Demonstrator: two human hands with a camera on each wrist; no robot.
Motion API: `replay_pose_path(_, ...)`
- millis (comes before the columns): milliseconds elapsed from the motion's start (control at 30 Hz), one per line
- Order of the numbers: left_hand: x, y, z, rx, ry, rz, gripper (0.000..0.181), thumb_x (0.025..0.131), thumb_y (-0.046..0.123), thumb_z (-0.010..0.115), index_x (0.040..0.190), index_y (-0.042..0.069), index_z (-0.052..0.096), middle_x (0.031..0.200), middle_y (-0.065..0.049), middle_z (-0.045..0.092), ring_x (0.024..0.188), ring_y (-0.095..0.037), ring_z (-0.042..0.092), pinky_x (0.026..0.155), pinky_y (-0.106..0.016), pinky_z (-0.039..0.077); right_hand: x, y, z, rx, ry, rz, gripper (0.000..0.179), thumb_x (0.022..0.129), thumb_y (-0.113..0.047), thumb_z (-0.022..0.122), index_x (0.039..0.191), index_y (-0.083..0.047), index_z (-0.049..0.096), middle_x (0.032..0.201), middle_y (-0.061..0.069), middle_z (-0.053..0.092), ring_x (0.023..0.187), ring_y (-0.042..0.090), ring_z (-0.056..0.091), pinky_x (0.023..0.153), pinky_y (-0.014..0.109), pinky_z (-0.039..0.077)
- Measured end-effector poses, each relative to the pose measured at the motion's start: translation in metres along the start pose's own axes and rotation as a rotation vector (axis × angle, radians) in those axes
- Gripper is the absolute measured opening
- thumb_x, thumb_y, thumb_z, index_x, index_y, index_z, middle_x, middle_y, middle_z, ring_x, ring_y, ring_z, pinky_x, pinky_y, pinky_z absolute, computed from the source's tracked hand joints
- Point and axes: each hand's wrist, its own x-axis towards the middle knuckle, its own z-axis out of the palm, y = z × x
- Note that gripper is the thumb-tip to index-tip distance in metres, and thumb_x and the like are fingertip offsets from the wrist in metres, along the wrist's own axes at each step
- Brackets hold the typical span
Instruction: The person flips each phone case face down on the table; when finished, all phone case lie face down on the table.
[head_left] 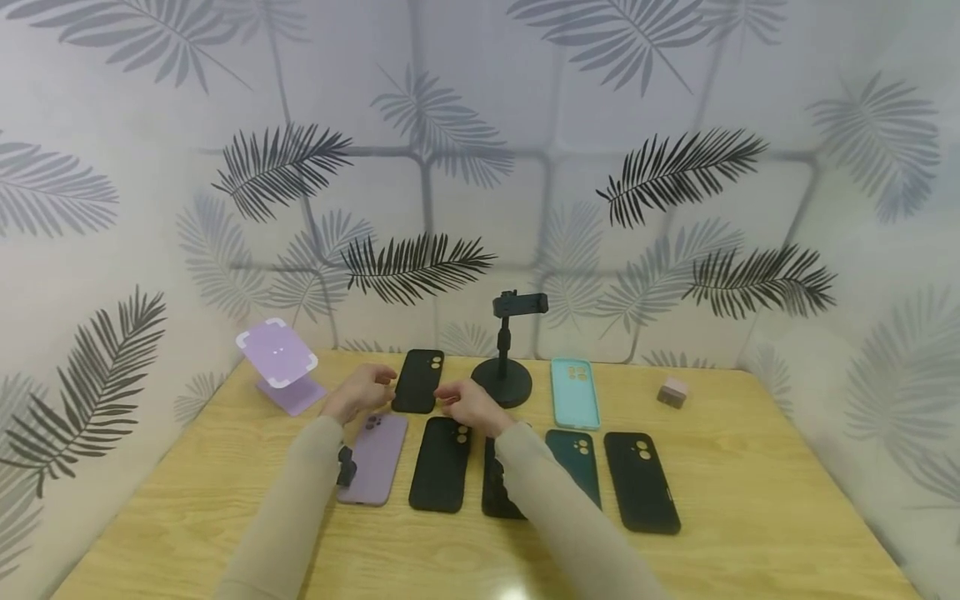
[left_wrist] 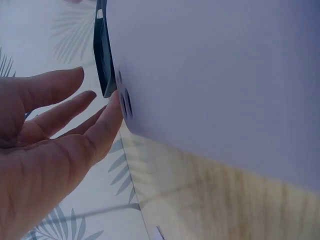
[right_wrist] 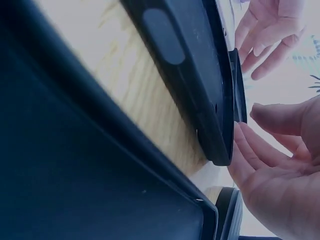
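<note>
A black phone case (head_left: 418, 380) lies at the back of the table, between the two hands. Beside its left edge is the left hand (head_left: 362, 390), its fingers loosely bent with nothing between them. My right hand (head_left: 474, 406) hovers at the case's lower right corner; contact there cannot be made out. The left wrist view has the left hand (left_wrist: 55, 130) by the top of a lilac phone case (left_wrist: 210, 85). In the right wrist view, thumb and fingers of the right hand (right_wrist: 280, 160) stand apart, next to a black case's edge (right_wrist: 200, 100).
A black phone stand (head_left: 504, 379) rises right of the right hand, and a lilac stand (head_left: 277, 354) sits at far left. Several cases form a front row, including a dark green one (head_left: 581, 454) and a black one (head_left: 642, 483). Behind them are a turquoise case (head_left: 575, 396) and a small pinkish block (head_left: 672, 392).
</note>
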Motion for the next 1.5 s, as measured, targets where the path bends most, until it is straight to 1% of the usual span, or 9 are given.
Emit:
replay_pose_path(167,0.004,0.002,0.005,-0.04,-0.039,-0.014,0.05,0.091,-0.007,0.052,0.139,-0.011,0.043,0.142,-0.035,0.044,0.127,-0.046,0.049,0.091,-0.041,0.056,0.002,-0.003,0.003,-0.023,-0.037,0.031,0.039,0.095,0.002,0.053,0.133,0.004,0.057,0.135,0.021,0.059,0.125,0.035,0.056,0.1,0.044,0.051)
replay_pose_path(267,0.005,0.004,0.007,-0.068,-0.047,-0.036,0.05,0.092,-0.006,0.052,0.14,-0.009,0.043,0.143,-0.034,0.043,0.128,-0.044,0.05,0.093,-0.04,0.056,0.003,-0.005,0.004,-0.024,-0.038,0.045,0.039,0.095,0.002,0.053,0.133,0.005,0.057,0.134,0.022,0.059,0.124,0.035,0.056,0.1,0.045,0.05)
replay_pose_path(400,0.004,0.006,0.008,-0.165,-0.048,-0.107,0.05,0.094,-0.004,0.051,0.143,-0.007,0.04,0.146,-0.032,0.04,0.131,-0.043,0.047,0.1,-0.044,0.051,0.003,-0.006,0.006,-0.015,-0.046,0.057,0.038,0.096,0.0,0.053,0.133,0.005,0.057,0.134,0.022,0.059,0.124,0.035,0.056,0.101,0.045,0.049)
replay_pose_path(567,0.004,0.01,0.007,-0.311,-0.007,-0.189,0.052,0.096,-0.002,0.048,0.145,-0.008,0.035,0.146,-0.03,0.039,0.131,-0.042,0.046,0.104,-0.046,0.048,0.003,-0.005,0.006,0.001,-0.053,0.056,0.037,0.097,-0.002,0.054,0.133,0.006,0.056,0.136,0.022,0.057,0.126,0.035,0.055,0.103,0.046,0.048)
replay_pose_path(833,0.004,0.008,0.007,-0.321,0.01,-0.22,0.051,0.093,-0.008,0.051,0.142,-0.01,0.039,0.143,-0.03,0.042,0.116,-0.034,0.057,0.099,-0.042,0.052,0.0,-0.005,0.005,0.03,-0.05,0.059,0.037,0.098,-0.005,0.054,0.133,0.006,0.056,0.137,0.022,0.057,0.122,0.035,0.058,0.103,0.046,0.048)
replay_pose_path(1067,0.004,0.013,0.003,-0.343,0.041,-0.181,0.053,0.09,-0.005,0.059,0.14,-0.007,0.044,0.129,-0.025,0.054,0.093,-0.02,0.063,0.088,-0.035,0.057,0.001,-0.007,0.003,0.052,-0.048,0.068,0.034,0.099,-0.008,0.053,0.131,0.003,0.06,0.138,0.019,0.056,0.125,0.034,0.057,0.105,0.046,0.047)
replay_pose_path(1267,0.005,0.022,0.001,-0.41,-0.023,-0.112,0.058,0.093,0.002,0.061,0.145,-0.007,0.037,0.135,-0.028,0.051,0.109,-0.026,0.062,0.101,-0.042,0.051,0.005,-0.008,0.003,0.062,-0.045,0.046,0.037,0.102,-0.011,0.046,0.135,0.004,0.056,0.137,0.02,0.057,0.127,0.032,0.055,0.107,0.045,0.046)
replay_pose_path(1400,0.004,0.027,0.004,-0.46,-0.051,-0.094,0.06,0.094,0.005,0.061,0.147,-0.004,0.036,0.136,-0.03,0.053,0.118,-0.034,0.061,0.103,-0.046,0.049,0.01,-0.008,0.004,0.19,-0.074,0.054,0.042,0.106,-0.015,0.037,0.143,0.005,0.045,0.14,0.025,0.053,0.126,0.036,0.056,0.106,0.044,0.047)
replay_pose_path(1500,0.004,0.03,0.008,-0.483,-0.076,-0.082,0.06,0.096,0.008,0.061,0.149,-0.001,0.035,0.136,-0.029,0.054,0.121,-0.036,0.059,0.103,-0.048,0.048,0.013,-0.006,0.004,0.309,-0.084,0.072,0.047,0.108,-0.017,0.031,0.152,-0.001,0.03,0.139,0.03,0.051,0.126,0.038,0.055,0.105,0.045,0.047)
